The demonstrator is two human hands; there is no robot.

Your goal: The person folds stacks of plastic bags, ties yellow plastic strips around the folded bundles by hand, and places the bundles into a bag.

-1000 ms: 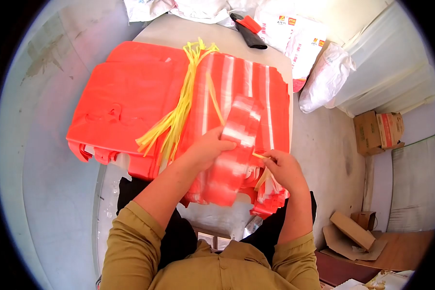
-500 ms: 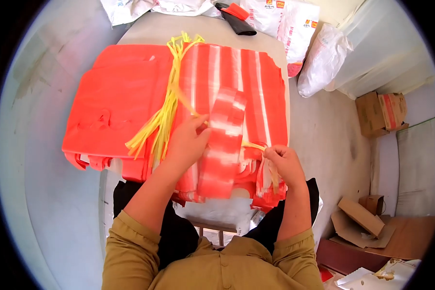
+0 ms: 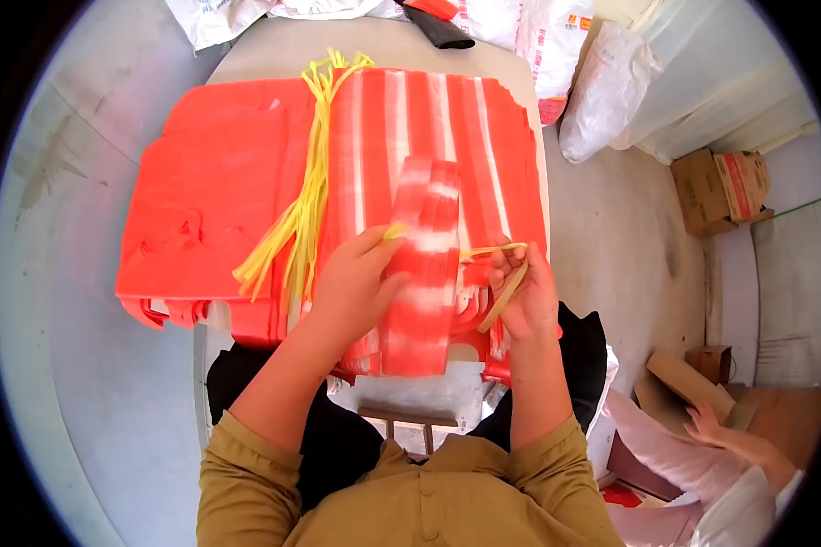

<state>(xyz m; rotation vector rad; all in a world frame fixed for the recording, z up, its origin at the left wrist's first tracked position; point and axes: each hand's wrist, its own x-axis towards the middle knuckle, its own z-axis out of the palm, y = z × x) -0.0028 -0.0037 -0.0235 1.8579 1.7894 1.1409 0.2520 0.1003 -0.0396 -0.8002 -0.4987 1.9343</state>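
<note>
A folded bundle of red-and-white plastic bags [image 3: 421, 310] lies lengthwise before me on a larger stack of red plastic bags [image 3: 360, 164]. A yellow tie strip [image 3: 488, 250] shows on both sides of the bundle, apparently passing under it. At the bundle's left edge my left hand [image 3: 354, 283] is closed, its thumb and finger on one end of the strip. My right hand [image 3: 529, 296], to the right, has its fingers curled around the other end, whose tail hangs down. Left of the bundle, a bunch of loose yellow strips [image 3: 308, 191] rests across the bags.
More red bags [image 3: 214, 201] lie flat on the left of the pale table [image 3: 274, 50]. White printed sacks [image 3: 552, 46] stand beyond its far edge. Cardboard boxes [image 3: 716, 191] are at right. Lower right, another person's hand [image 3: 707, 424] reaches by an opened carton [image 3: 675, 392].
My right hand has turned palm-up and risen slightly, lifting its end of the strip. My left hand has shifted slightly down. Another person's arm has appeared at lower right.
</note>
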